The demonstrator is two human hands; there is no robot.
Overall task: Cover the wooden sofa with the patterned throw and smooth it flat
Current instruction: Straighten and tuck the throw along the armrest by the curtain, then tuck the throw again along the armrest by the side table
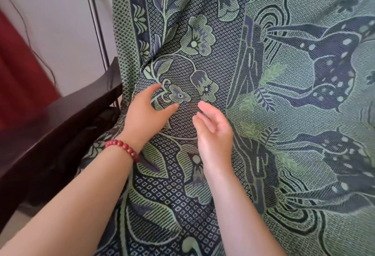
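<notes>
The green and navy patterned throw [263, 113] drapes over the sofa's back and seat, filling most of the view. Folds and creases run down it near the left edge and at the crease between back and seat. The dark wooden sofa armrest [60, 125] sticks out bare at the left. My left hand [146, 111], with a red bead bracelet on the wrist, hovers over the throw with fingers spread and relaxed. My right hand [213, 131] is just beside it, palm turned left, fingers loosely extended. Neither hand holds fabric.
A metal pole with a green handle [95, 22] leans against the white wall behind the armrest. A red cloth [18, 77] hangs at the far left, with a thin cable running down the wall.
</notes>
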